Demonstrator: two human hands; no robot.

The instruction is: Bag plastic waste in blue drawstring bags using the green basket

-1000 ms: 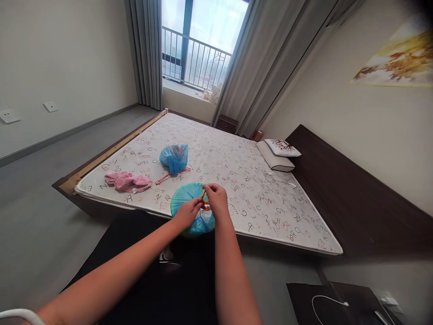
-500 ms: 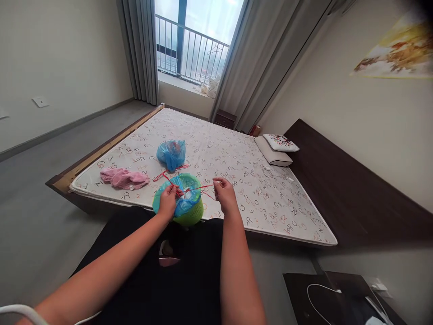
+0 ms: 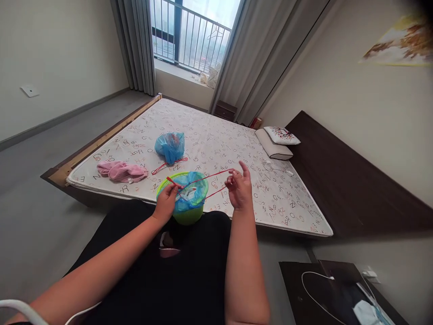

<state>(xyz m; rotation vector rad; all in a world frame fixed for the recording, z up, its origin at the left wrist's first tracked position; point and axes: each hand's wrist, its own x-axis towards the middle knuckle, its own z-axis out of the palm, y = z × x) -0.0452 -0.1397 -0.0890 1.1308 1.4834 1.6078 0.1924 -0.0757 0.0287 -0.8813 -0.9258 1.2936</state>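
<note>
Bag (image 3: 185, 206) lines the bin (image 3: 187, 218) between the hands — left hand (image 3: 165, 203) pinching its drawstring (image 3: 216, 174), right hand (image 3: 241, 190) half-curled, hooking the loop. Stretching it seems the step — next calls for even tension.

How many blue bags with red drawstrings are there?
2. One blue bag sits on the mattress, beyond the green bin; the other bag lines that bin. More could be hidden from view.

Clothing of the wearer: plain black cloth (image 3: 158, 284) covers the legs. Left of this cloth curves a thick white cord (image 3: 22, 305); a thinner white cord (image 3: 83, 311) runs nearer it. Left hand (image 3: 165, 201) and right hand (image 3: 239, 187) are bare.
</note>
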